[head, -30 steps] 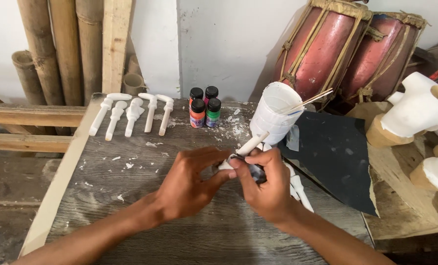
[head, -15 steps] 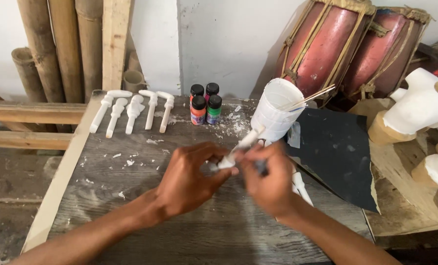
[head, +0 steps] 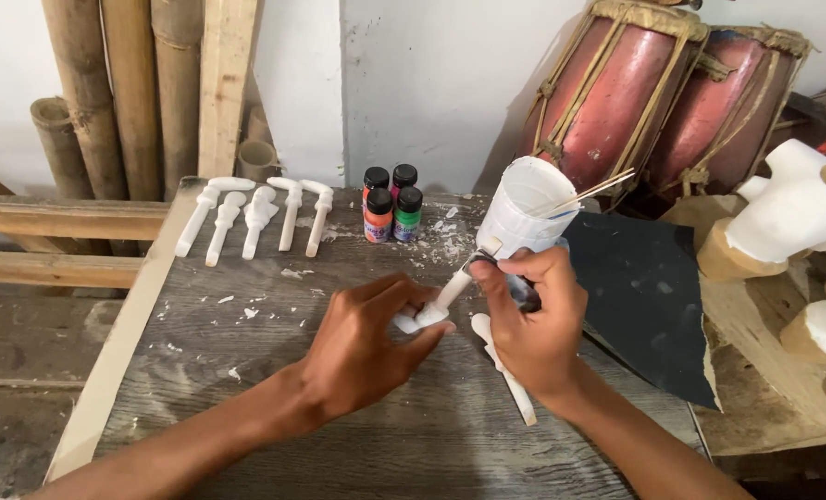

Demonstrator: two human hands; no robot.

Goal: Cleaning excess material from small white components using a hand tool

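My left hand pinches the lower end of a small white carved piece above the grey wooden table. My right hand is closed around a folded dark sheet, likely sandpaper, pressed against the upper part of that piece. Another white carved stick lies on the table under my right wrist. A white plastic cup with thin sticks in it stands just behind my right hand.
Several white carved pieces lie in a row at the table's back left. Small paint bottles stand at the back middle. A dark sheet lies to the right, drums behind it, and white carved forms far right. Bamboo poles lean at left.
Both hands have lifted slightly and shifted right with the white piece, which now points up toward the cup; my right hand has slid up along it.
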